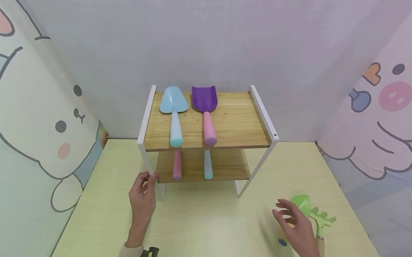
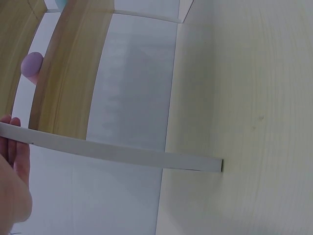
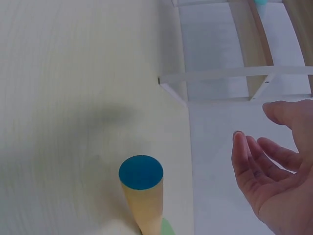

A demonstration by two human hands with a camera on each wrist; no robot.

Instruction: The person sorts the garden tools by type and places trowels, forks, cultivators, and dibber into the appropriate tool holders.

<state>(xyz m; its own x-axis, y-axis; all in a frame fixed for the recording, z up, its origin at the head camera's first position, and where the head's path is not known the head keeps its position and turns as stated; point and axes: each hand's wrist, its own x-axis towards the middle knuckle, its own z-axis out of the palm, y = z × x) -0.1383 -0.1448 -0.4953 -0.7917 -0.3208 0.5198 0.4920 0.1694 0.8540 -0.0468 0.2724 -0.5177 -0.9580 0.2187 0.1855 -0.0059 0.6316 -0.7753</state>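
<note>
My left hand (image 1: 143, 201) holds the front left leg (image 2: 107, 151) of a two-tier rack with white frame and wooden shelves (image 1: 239, 118). On the top shelf lie a light-blue trowel (image 1: 173, 101) and a purple scoop with pink handle (image 1: 204, 99). A pink handle (image 1: 177, 165) and a light-blue handle (image 1: 208, 164) stick out from the lower shelf. My right hand (image 1: 297, 229) hovers with loosely bent fingers and holds nothing. Beside it lie a green toy shovel (image 1: 302, 203), its yellow handle (image 3: 146, 208) ending in blue, and a green hand rake (image 1: 322, 218).
The pale wooden table (image 1: 201, 231) carries the rack near its back edge. Behind it hangs a plain grey cloth (image 1: 200, 38). Cloths with cartoon animals (image 1: 31, 115) stand at the left and right sides.
</note>
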